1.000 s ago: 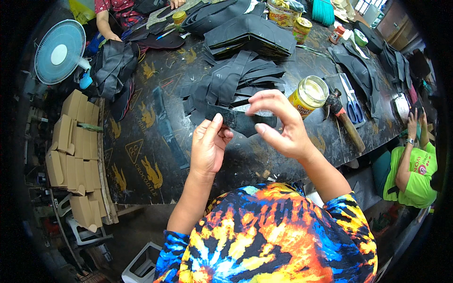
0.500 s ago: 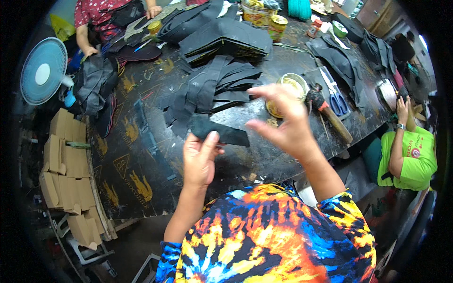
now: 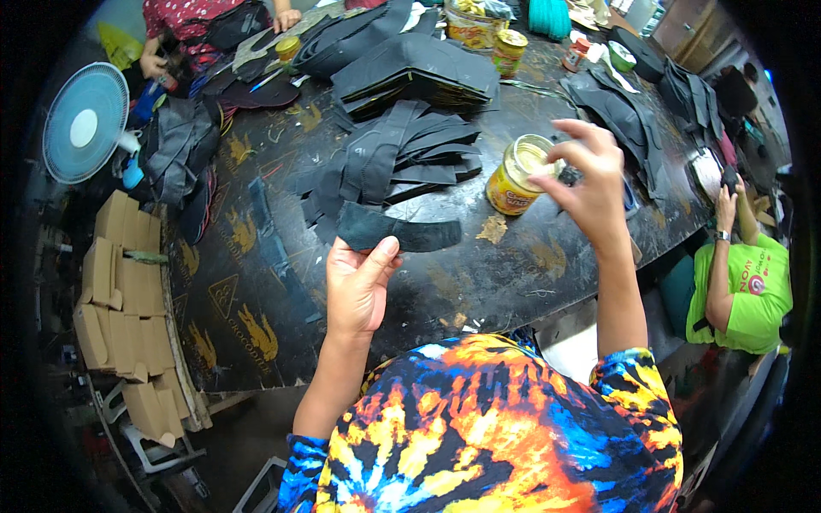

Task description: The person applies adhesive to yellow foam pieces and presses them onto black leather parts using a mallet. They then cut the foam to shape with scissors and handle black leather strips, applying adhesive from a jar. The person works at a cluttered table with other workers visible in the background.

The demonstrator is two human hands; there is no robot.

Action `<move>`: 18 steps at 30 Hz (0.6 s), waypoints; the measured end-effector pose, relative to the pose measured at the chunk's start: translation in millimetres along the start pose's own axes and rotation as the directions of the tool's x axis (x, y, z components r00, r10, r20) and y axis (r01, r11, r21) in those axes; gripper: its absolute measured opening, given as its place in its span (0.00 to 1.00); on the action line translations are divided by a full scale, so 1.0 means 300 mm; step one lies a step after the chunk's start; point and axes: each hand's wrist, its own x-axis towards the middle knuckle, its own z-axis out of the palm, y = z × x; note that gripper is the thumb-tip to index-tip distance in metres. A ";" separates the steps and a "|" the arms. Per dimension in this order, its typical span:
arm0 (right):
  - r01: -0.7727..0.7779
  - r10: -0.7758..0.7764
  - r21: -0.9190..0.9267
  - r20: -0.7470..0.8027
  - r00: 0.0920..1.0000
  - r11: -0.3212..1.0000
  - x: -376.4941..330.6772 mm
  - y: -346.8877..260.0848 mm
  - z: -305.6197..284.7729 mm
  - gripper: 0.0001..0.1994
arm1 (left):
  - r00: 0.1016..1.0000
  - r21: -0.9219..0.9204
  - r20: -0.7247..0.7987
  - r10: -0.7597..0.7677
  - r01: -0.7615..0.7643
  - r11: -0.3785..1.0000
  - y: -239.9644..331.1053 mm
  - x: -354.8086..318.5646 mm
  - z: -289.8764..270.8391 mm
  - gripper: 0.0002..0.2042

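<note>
My left hand (image 3: 357, 282) pinches one end of a black leather strip (image 3: 402, 233), which lies flat over the dark worktable (image 3: 282, 333). My right hand (image 3: 586, 175) hovers over an open yellow glue can (image 3: 517, 175) at the right; its fingertips are pinched together at the can's rim, and I cannot tell whether something small is in them. A heap of black cut strips (image 3: 393, 162) lies just beyond the held strip.
Stacks of black pieces (image 3: 415, 73) fill the far table, with several more cans (image 3: 509, 51). A fan (image 3: 84, 124) and cardboard boxes (image 3: 120, 291) stand at the left. A person in green (image 3: 744, 282) sits at the right, and another person (image 3: 205, 26) works at the far end.
My right hand let go of the strip and swung right to the glue can. My left hand kept the strip and lowered it toward the table.
</note>
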 end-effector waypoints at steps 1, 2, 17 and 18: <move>-0.079 0.082 0.031 -0.116 0.990 0.996 -0.014 -0.009 -0.005 0.16 | 1.000 0.001 -0.002 0.000 0.000 1.000 0.000 0.000 -0.007 0.14; -0.091 0.084 -0.045 -0.133 0.987 0.995 -0.030 -0.020 -0.016 0.15 | 1.000 -0.023 0.020 0.002 -0.001 1.000 0.000 0.001 -0.014 0.14; -0.562 -0.132 0.803 0.590 0.797 0.198 -0.034 -0.321 0.200 0.22 | 0.987 0.024 0.152 0.059 -0.063 0.998 0.000 -0.018 -0.027 0.12; -0.562 -0.138 0.816 0.577 0.805 0.135 -0.038 -0.329 0.211 0.19 | 0.986 0.019 0.155 0.065 -0.069 0.997 0.004 -0.018 -0.031 0.12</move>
